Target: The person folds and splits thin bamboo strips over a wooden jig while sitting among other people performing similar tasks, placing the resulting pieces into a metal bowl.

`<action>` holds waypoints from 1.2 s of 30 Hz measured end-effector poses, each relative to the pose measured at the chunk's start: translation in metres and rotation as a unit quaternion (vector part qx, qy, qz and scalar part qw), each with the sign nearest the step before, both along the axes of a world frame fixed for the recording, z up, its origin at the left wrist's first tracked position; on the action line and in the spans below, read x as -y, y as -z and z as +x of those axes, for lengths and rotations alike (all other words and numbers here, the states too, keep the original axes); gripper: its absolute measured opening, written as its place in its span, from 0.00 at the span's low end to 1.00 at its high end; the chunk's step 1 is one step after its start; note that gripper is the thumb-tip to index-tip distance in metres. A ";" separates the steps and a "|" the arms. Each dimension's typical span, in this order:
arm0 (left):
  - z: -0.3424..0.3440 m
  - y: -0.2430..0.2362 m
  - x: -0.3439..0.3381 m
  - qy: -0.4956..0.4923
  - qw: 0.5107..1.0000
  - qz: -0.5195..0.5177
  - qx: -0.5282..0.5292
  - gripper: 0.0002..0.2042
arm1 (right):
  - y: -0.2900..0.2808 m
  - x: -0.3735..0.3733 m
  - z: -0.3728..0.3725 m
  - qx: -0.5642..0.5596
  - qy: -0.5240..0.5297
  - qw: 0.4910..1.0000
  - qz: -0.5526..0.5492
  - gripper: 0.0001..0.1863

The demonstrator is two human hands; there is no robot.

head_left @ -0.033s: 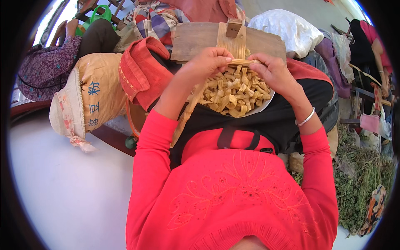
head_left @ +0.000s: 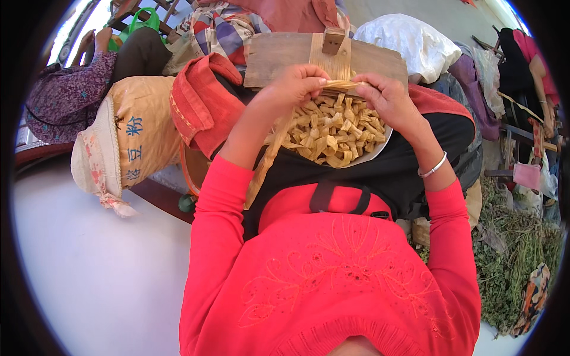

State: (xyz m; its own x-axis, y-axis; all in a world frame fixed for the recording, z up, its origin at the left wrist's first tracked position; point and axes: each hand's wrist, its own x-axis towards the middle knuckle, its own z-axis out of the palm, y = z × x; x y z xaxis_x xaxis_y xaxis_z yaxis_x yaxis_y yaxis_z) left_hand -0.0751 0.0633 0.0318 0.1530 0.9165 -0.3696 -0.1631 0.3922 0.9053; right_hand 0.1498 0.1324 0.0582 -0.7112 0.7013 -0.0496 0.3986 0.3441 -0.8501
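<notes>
My left hand and my right hand pinch a short yellow strip stretched between them. A long, crinkled tan strip hangs below my left hand. Under my hands, many small folded yellow knots fill a white round container on my lap. Just beyond stands a wooden board with an upright block on a pale centre piece.
A tan sack and red cloth lie at my left; a white sack is beyond the board. People sit at far left and right. Dried green plants lie at lower right.
Both hands have risen very slightly with the strip held between them. The pile and surroundings look the same.
</notes>
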 end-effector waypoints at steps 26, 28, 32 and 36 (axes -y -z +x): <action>-0.012 0.053 -0.009 -0.175 0.835 0.096 -0.514 0.10 | 0.065 -0.007 0.002 0.112 0.047 0.937 0.328 0.06; -0.005 0.048 0.012 -0.207 0.855 0.167 -0.446 0.09 | 0.032 0.009 -0.005 0.078 0.057 0.898 0.429 0.12; 0.058 0.018 0.021 -0.127 0.962 0.143 -0.195 0.03 | 0.016 0.024 -0.022 -0.100 0.117 0.907 0.391 0.13; 0.078 -0.011 0.028 -0.003 0.997 0.034 0.070 0.07 | 0.010 0.023 -0.009 0.015 0.113 0.950 0.290 0.10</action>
